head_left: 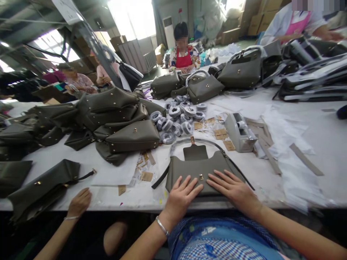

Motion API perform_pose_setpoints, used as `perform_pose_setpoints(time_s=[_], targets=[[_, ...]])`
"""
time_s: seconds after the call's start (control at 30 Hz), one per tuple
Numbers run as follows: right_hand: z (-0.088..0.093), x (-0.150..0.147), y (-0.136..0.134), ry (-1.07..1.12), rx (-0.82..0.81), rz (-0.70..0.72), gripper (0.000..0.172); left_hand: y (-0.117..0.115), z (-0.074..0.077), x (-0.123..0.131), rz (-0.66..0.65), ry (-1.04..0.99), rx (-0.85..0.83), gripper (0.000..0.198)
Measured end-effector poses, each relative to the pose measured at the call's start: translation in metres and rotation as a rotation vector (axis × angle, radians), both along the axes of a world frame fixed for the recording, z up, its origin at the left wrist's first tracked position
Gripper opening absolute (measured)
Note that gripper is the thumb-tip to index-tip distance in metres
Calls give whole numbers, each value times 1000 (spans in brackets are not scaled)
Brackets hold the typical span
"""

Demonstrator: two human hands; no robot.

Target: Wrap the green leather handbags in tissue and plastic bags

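A dark olive handbag (187, 168) lies in front of me near the table's edge, its flap (195, 152) folded back and a gold clasp (201, 177) on its front. Flat on the bag's left half rests my left hand (184, 191), fingers spread. My right hand (233, 187) presses on the right half, fingers also stretched out. Neither hand grips anything. The plastic-wrapped handle (173, 146) arches behind the flap, and a dark strap (160, 177) sticks out to the left.
Piled olive bags (116, 108) fill the left. Wrapped strap coils (176, 119) and a tape dispenser (238, 131) stand behind my bag. White tissue (292, 159) covers the right. A co-worker's hand (80, 202) is beside another bag (46, 184). Other people sit across the table (322, 141).
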State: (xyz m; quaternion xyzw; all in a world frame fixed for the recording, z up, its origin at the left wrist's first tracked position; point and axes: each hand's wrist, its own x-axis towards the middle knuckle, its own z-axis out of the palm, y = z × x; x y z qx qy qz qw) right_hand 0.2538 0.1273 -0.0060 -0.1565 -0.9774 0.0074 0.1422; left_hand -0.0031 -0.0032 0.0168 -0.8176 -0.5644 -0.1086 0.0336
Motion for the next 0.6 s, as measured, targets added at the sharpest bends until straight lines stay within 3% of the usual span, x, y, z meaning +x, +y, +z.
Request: perform_pose_setpoints(time_s=[0.13, 0.3, 0.47, 0.6], targets=[[-3, 6, -9, -23, -171, -12, 68, -12, -11, 7, 29, -72, -106, 55], [33, -21, 1, -55, -322, -97, 41, -12, -15, 14, 74, -93, -95, 58], [57, -79, 16, -210, -224, -116, 14, -12, -21, 14, 73, -50, -25, 61], [55, -104, 21, -353, -174, -10, 16, -12, -26, 11, 55, -12, 52, 63]])
